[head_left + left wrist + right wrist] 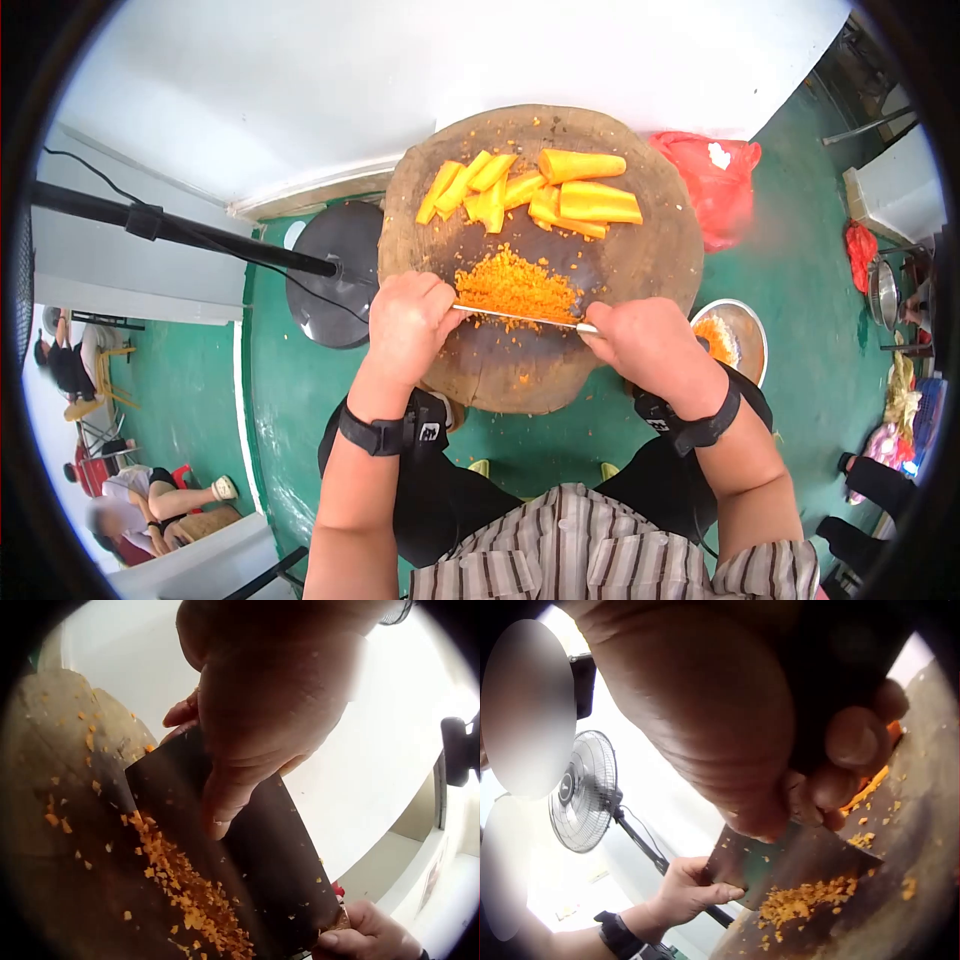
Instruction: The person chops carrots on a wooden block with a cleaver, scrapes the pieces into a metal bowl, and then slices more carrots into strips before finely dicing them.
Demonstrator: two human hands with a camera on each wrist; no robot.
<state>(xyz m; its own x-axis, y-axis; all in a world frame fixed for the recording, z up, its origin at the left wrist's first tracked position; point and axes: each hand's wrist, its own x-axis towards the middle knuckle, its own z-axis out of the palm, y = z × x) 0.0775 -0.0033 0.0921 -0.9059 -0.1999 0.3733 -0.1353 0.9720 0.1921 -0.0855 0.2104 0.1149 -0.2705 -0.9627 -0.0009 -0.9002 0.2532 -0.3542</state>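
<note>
A broad-bladed cleaver (262,862) spans the round wooden chopping block (655,250), nearly edge-on in the head view (515,317). My right hand (655,350) grips its handle. At the other end, my left hand (408,325) pinches the blade, thumb laid on its flat face and fingers behind. Finely chopped orange bits, looking like carrot (515,285), are heaped along the blade's far side. More crumbs cling to the blade in the left wrist view. Larger peeled carrot pieces (600,203), some split lengthwise, lie across the back of the block.
A metal bowl (758,345) with orange and pale bits stands on the floor right of the block. Behind it sits a red plastic bag (715,190). A fan's round base (335,300) and pole (240,245) are at left. Seated people (165,500) are farther left.
</note>
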